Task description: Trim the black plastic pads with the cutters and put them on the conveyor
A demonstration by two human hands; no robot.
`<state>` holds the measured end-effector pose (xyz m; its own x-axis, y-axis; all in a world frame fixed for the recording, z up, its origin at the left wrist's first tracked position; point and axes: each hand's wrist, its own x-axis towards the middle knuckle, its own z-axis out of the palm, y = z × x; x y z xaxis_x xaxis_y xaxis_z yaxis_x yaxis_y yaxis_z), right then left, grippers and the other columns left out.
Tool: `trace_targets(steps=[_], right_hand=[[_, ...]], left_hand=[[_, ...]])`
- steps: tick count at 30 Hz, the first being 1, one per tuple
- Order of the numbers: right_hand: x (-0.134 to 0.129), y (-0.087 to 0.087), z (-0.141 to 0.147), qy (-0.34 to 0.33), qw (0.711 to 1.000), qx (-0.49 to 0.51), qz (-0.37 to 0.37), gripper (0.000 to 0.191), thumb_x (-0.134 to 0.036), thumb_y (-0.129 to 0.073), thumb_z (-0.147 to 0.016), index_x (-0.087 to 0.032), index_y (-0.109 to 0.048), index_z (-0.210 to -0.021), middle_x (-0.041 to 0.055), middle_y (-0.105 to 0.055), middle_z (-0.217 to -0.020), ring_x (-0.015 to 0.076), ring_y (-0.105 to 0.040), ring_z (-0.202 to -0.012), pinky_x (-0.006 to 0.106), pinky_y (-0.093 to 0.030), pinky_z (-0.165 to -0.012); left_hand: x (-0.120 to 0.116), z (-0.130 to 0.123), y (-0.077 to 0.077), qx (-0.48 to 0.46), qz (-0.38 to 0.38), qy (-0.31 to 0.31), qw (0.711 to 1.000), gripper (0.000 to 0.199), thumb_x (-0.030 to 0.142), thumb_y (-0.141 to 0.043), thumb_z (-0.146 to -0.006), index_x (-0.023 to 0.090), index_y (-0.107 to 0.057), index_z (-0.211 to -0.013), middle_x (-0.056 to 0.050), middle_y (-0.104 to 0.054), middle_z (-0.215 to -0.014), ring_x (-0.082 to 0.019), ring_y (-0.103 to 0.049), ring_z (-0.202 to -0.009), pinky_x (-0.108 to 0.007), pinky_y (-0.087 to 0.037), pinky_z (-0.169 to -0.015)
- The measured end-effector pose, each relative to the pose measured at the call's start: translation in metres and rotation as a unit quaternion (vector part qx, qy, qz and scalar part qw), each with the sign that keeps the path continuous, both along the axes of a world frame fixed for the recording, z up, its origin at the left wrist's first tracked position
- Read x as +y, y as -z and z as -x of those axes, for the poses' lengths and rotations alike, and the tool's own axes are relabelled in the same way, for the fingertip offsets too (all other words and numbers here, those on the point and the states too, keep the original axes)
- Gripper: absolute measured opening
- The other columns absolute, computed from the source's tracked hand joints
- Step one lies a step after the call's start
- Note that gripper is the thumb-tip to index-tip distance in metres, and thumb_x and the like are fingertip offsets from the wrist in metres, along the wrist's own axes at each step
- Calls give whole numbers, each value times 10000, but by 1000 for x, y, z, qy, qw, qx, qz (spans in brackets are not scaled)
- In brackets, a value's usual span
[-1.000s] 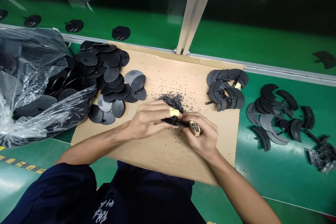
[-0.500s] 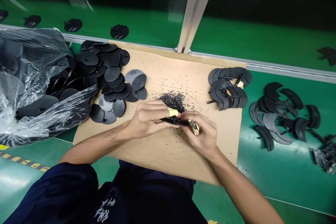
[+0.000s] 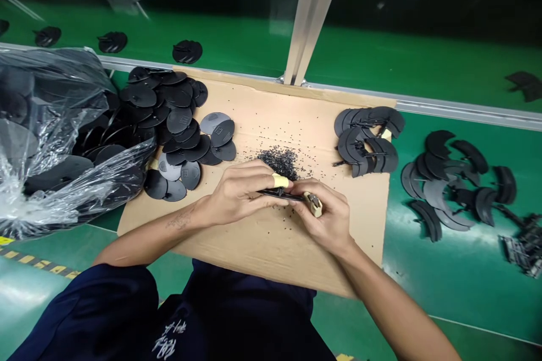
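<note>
A dark flat part [image 3: 275,193] is held edge-on between my two hands above the cardboard sheet [image 3: 237,237]. My left hand [image 3: 241,192] pinches it from the left, with yellow tape round one fingertip. On the other side, my right hand [image 3: 324,214] closes on the right end of the part; a small metal and cream-coloured object [image 3: 313,203] also sits in its grip. Just beyond my fingers lies a heap of tiny black pieces [image 3: 279,161], with more scattered around it. What my fingertips cover is hidden.
Black oval discs [image 3: 180,118] are piled at left, beside a clear plastic bag [image 3: 46,180] of discs. Curved black parts lie stacked [image 3: 368,141] on the cardboard's right and loose [image 3: 440,186] on the green table [image 3: 457,271]. A metal post [image 3: 315,17] rises behind.
The dark part has tilted slightly between my hands and looks thinner, more edge-on. Both hands keep nearly the same place and grip. The view has shifted a little.
</note>
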<state>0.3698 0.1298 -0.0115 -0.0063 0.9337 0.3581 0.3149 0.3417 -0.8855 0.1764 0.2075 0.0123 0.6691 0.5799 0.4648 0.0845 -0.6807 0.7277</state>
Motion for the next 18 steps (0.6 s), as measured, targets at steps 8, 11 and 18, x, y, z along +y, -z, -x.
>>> trace_targets(steps=[8, 11, 18], right_hand=[[7, -5, -16, 26, 993, -116, -3, 146, -226, -666, -923, -213, -665, -1069, 72, -746, -1007, 221, -703, -902, 377, -567, -788], [9, -2, -24, 34, 972, -229, -44, 184, -171, -590, -933, -189, -662, -1101, 95, -737, -998, 237, -681, -896, 401, -539, -786], [8, 3, -27, 15, 948, -309, -75, 218, -190, -578, -928, -161, -670, -1123, 85, -725, -924, 213, -625, -790, 352, -491, -694]], left_hand=[[3, 3, 6, -10, 70, -40, 997, 227, 247, -753, -897, 166, -723, -1107, -67, -773, -1000, -150, -728, -913, -260, -591, -830], [7, 3, 4, -7, 48, -24, 999, 193, 240, -751, -900, 171, -737, -1080, -55, -769, -946, -145, -705, -877, -276, -578, -807], [7, 1, 8, 1, 27, -8, 1000, 201, 261, -737, -913, 169, -735, -1092, -69, -768, -928, -162, -688, -865, -316, -571, -787]])
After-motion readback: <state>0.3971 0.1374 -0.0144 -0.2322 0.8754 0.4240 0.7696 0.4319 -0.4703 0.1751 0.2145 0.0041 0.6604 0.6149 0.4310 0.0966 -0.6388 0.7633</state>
